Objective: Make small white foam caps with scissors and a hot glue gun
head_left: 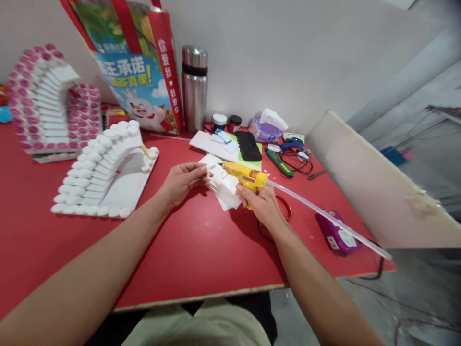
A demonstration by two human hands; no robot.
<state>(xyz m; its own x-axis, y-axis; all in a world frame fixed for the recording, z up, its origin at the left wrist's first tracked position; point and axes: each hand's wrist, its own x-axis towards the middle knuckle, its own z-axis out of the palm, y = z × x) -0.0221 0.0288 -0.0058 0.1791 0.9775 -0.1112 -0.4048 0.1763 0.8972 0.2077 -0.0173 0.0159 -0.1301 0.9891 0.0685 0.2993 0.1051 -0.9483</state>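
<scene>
My right hand is wrapped round the handle of a yellow glue gun, and a long clear glue stick juts from its back end toward the lower right. The nozzle points left at a small white piece pinched in my left hand; whether the two touch is too fine to see. Beneath both hands lie white paper sheets. To the left stands a white model staircase edged with round white pieces. Behind it is a similar staircase covered in pink and white rounds.
On the red table a printed bag and a steel flask stand along the wall. Farther right are a black phone, a tissue pack, a green cutter and a purple box. A pale board leans at the right edge.
</scene>
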